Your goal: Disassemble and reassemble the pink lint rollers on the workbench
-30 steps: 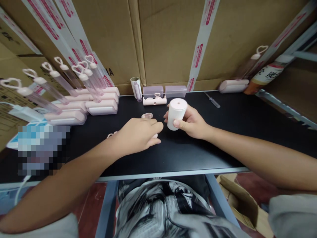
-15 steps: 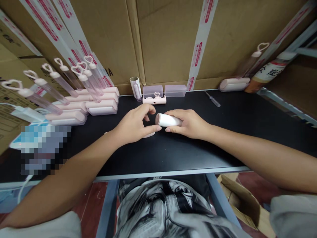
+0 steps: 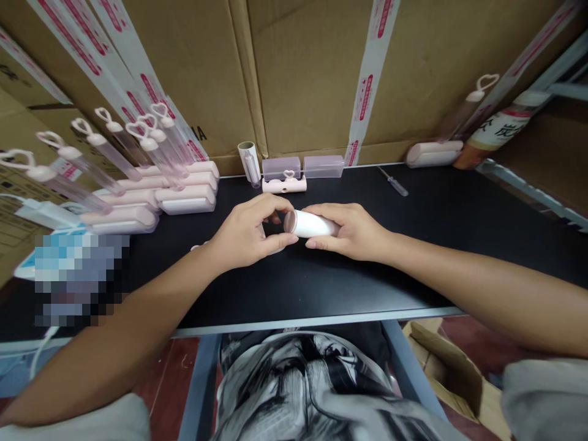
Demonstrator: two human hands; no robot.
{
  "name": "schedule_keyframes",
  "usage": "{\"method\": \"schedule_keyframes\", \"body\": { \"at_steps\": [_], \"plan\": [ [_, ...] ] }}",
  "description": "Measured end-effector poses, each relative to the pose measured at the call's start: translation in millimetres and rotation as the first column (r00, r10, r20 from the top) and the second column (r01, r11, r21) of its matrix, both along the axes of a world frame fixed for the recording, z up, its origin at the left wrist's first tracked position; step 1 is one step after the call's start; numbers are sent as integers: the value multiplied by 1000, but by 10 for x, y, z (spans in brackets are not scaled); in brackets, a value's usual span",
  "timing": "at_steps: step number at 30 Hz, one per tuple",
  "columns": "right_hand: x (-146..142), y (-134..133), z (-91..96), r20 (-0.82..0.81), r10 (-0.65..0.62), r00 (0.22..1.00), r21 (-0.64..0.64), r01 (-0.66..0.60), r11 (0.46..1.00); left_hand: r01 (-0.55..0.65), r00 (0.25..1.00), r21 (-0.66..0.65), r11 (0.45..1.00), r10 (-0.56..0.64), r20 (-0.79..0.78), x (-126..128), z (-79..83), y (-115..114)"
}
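A: Where's the white roll (image 3: 312,225)?

B: Lying sideways just above the black tabletop (image 3: 413,245), near its middle. The right hand (image 3: 353,233) is wrapped round it from the far end, fingers over the top and thumb beneath.

A: And the other hand?

B: The left hand (image 3: 248,233) is curled at the roll's open end, forefinger and thumb touching its rim. I can't tell whether it grips anything; the fingers hide what's under them.

A: Anything crowding them?

B: Not close by. Just behind sits a pink base (image 3: 283,183) with a little heart on it, and behind that are two clear covers (image 3: 303,166) side by side against the cardboard boxes (image 3: 312,73). A short tube (image 3: 249,162) leans beside them on the left.

A: Further out?

B: On the left is a stack of pink rollers (image 3: 184,196) with clear, heart-topped handles slanting up. A small pink piece (image 3: 196,247) peeks out by the left wrist. On the right, a screwdriver (image 3: 391,182) lies well apart from the hands, and one lone roller (image 3: 433,153) rests at the back edge. Both forearms reach in over the near edge of the table.
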State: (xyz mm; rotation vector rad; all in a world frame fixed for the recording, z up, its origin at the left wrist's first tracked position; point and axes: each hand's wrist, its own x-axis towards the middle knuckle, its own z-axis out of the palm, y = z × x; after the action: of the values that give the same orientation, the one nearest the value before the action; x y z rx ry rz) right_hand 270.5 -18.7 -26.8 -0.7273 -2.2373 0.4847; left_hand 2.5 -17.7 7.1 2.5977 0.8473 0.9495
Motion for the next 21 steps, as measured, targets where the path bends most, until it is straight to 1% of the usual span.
{"method": "schedule_keyframes", "body": {
  "at_steps": [6, 10, 13, 18, 21],
  "plan": [
    [6, -2, -9, 16, -4, 1000, 27, 3, 1000, 27, 1000, 9, 1000, -27, 2, -12, 0, 13],
    [5, -7, -14, 15, 0, 1000, 37, -1, 999, 15, 1000, -17, 1000, -15, -5, -10, 7, 17],
    [4, -10, -26, -8, -25, 1000, 39, 25, 999, -3, 1000, -44, 999, 3, 0, -17, 14, 29],
    [9, -12, -46, -11, -64, 998, 21, 64, 998, -24, 1000, -126, 992, 26, 15, -36, 10, 55],
    [32, 2, -60, -45, -65, 997, 12, 66, 998, -17, 998, -241, 970, 29, 48, -40, 4, 64]
  ]
}}
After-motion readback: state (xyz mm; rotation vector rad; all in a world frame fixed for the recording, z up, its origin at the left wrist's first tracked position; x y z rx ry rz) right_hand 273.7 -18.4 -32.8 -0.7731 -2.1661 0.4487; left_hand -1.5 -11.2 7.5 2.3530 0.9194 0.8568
